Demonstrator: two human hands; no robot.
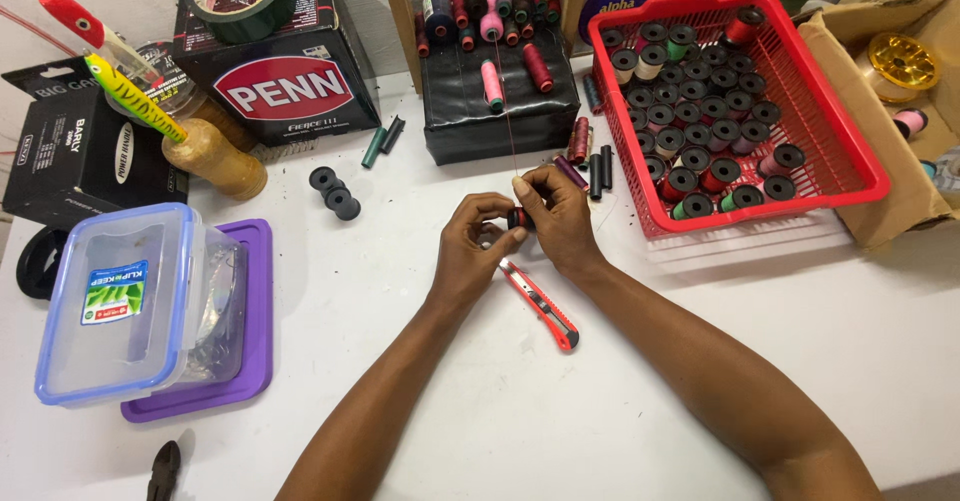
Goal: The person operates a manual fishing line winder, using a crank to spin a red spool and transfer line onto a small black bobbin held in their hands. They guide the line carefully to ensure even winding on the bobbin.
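White worktop fills the frame, and at its centre the left hand point(478, 239) and right hand point(556, 213) pinch a small black spool point(516, 218) fed by a thin thread point(504, 101) from the pink cone point(492, 27) above, so winding seems underway and calls for steady turns.

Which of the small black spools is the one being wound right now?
The small black spool pinched between both hands, with thread running up from it; the others lie loose left on the table or fill the red basket.

basket point(850, 141) red | cutter point(540, 306) red | lid point(255, 361) purple | table point(700, 361) white
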